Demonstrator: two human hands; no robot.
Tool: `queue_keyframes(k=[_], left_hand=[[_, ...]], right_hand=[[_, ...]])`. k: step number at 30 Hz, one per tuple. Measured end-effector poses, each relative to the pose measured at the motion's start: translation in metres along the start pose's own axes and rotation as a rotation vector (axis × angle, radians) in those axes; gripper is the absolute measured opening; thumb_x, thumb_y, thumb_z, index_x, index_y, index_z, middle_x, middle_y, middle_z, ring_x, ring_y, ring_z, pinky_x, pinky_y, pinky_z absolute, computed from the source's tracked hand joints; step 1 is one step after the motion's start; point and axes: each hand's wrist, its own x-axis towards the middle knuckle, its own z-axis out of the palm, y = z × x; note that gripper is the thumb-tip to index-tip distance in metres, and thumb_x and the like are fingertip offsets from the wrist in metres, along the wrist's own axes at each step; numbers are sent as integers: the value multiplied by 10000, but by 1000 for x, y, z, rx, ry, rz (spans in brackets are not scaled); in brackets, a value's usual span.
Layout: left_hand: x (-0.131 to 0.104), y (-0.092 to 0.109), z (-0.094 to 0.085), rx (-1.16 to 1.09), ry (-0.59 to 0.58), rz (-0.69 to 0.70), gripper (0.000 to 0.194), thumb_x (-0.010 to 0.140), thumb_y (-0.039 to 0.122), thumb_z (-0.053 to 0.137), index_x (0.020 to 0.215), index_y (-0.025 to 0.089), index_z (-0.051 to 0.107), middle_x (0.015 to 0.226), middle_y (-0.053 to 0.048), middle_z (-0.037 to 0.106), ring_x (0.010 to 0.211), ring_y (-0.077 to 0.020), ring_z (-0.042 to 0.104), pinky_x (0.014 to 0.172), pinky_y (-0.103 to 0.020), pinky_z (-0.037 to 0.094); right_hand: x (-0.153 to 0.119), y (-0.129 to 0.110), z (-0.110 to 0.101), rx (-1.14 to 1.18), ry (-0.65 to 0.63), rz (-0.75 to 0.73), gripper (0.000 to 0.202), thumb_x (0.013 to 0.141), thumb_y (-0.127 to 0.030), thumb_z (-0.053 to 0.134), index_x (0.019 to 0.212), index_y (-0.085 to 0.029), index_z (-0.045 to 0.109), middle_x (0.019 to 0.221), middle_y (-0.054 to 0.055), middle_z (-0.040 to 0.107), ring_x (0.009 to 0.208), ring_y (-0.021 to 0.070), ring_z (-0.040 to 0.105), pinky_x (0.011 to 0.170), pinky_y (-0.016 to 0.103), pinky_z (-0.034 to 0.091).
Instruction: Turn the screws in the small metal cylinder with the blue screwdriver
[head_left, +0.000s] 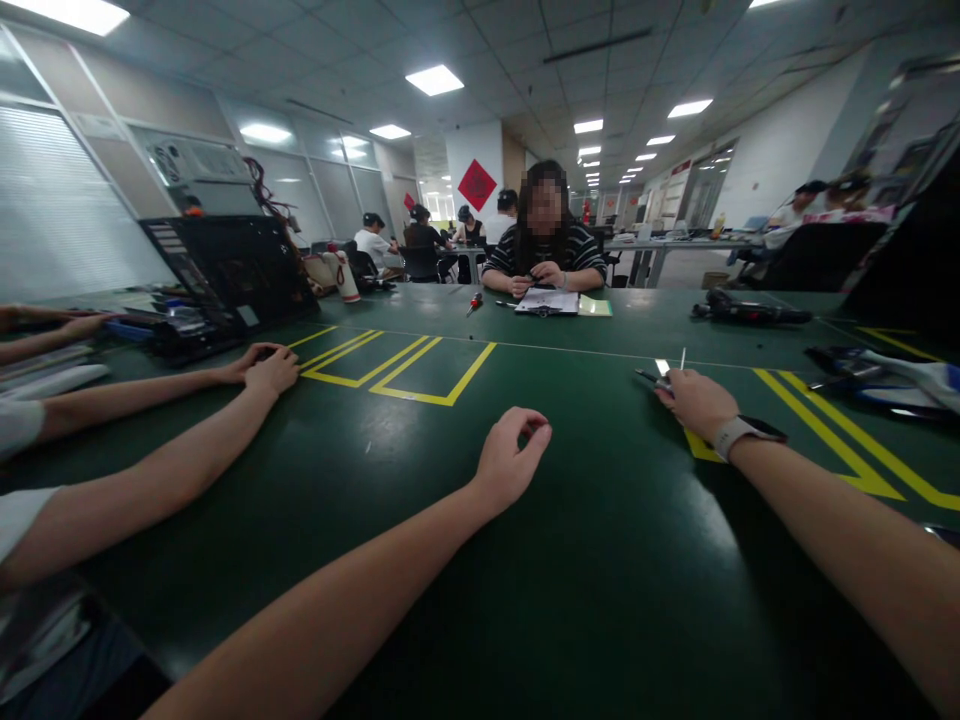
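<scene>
My left hand [514,460] rests on the green tabletop [600,560] near the middle. Its thumb and fingers curl together into a loose ring, and I see nothing in them. Farther right, my right hand [697,400], with a watch [750,430] on the wrist, grips a slim, pen-like tool [651,379]. The tool's dark tip points left, and the fingers cover the rest of it. A thin white stick [683,358] rises above these fingers; whether it belongs to the tool, I cannot tell. Yellow tape [703,447] lies beneath this hand.
At left, a co-worker's hands [271,367] rest beside yellow tape outlines [412,397]. Another person [547,230] sits opposite, behind a clipboard [547,302] and a red screwdriver-like tool [475,303]. A black computer case [232,270] stands left; a dark power-tool-like object [750,308] lies right.
</scene>
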Motion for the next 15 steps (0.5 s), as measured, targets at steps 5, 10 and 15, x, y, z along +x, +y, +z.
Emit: queue_keyframes(k=[5,10,15], left_hand=[[1,0,0,-17,-27,-16,194,874,291,443,934,162,575,915,-46,578,848,-164,541,751,-308,464],[3,-2,0,-30,-48,-31,195,874,285,448,927,153,581,918,-43,575,845,-157,539,743,-293,461],[3,-4,1,-26,-48,-21,194,875,294,451,921,159,584,913,-35,575,841,-152,540,741,-285,461]], right_hand=[[14,27,-1,-34,-35,198,303,874,-315,540,1137,-164,542,1140,84,568,954,195,588,796,384,496],[23,42,4,-76,-25,344,307,872,-310,543,1134,-149,544,1143,99,566,957,199,587,799,381,495],[19,43,5,-95,34,323,376,913,-392,426,1045,-80,588,993,161,615,875,220,600,712,347,460]])
